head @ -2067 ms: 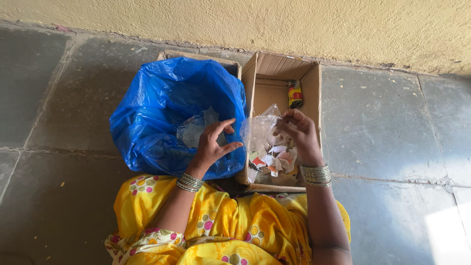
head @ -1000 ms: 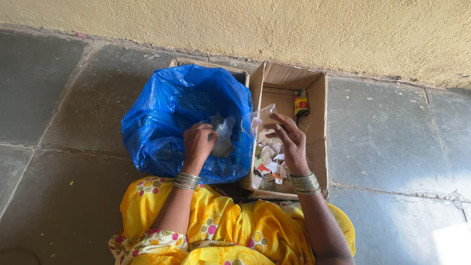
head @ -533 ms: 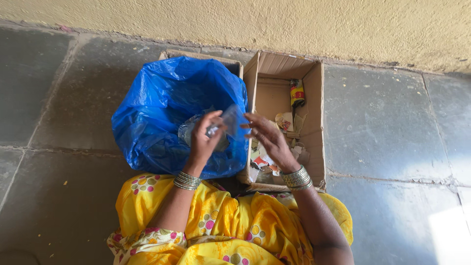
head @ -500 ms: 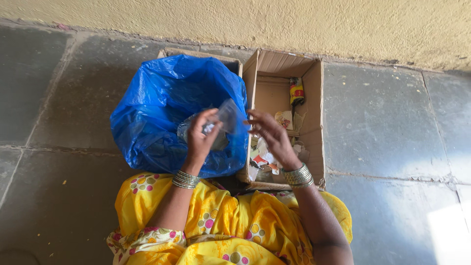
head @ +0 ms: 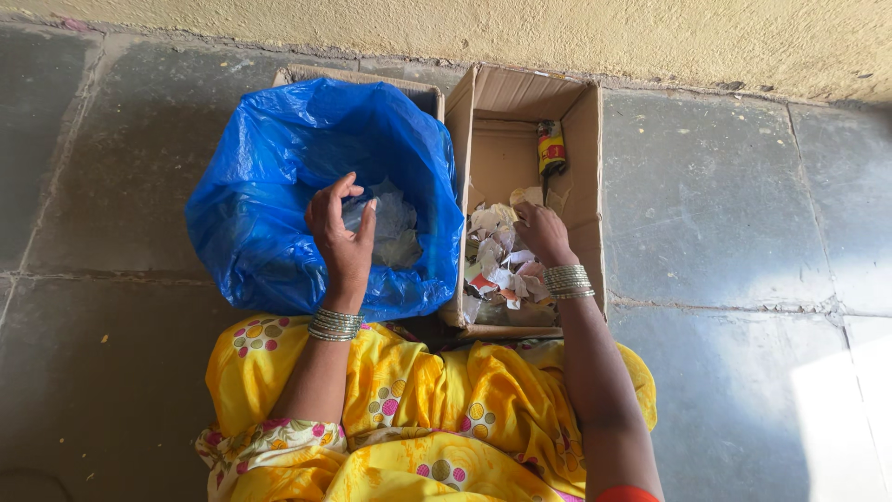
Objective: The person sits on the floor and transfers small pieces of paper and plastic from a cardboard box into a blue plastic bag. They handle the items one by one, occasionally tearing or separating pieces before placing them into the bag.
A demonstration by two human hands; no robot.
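Floor (head: 725, 204) of dark stone slabs fills most of the frame, with a yellow plastered wall (head: 557, 33) along the top edge. Just left of centre a blue plastic bag (head: 269, 186) is seen lining a carton, and clear plastic film (head: 390, 228) lies crumpled in its hollow; half a second earlier a clear piece was pinched above the bag mouth by the left hand, and it is no longer held, so it is judged to have been dropped among the film there. Touching the bag on its right, an open cardboard box (head: 583, 167) holds torn paper scraps (head: 502, 256) in its lower half and a small yellow-and-red can (head: 551, 149) near its upper wall. The left hand (head: 339, 232) is held over the bag opening with fingers spread and empty. The right hand (head: 542, 232), which was raised beside the left hand before, is now lowered into the box, its fingers curled down onto the scraps; whether anything is gripped cannot be told.
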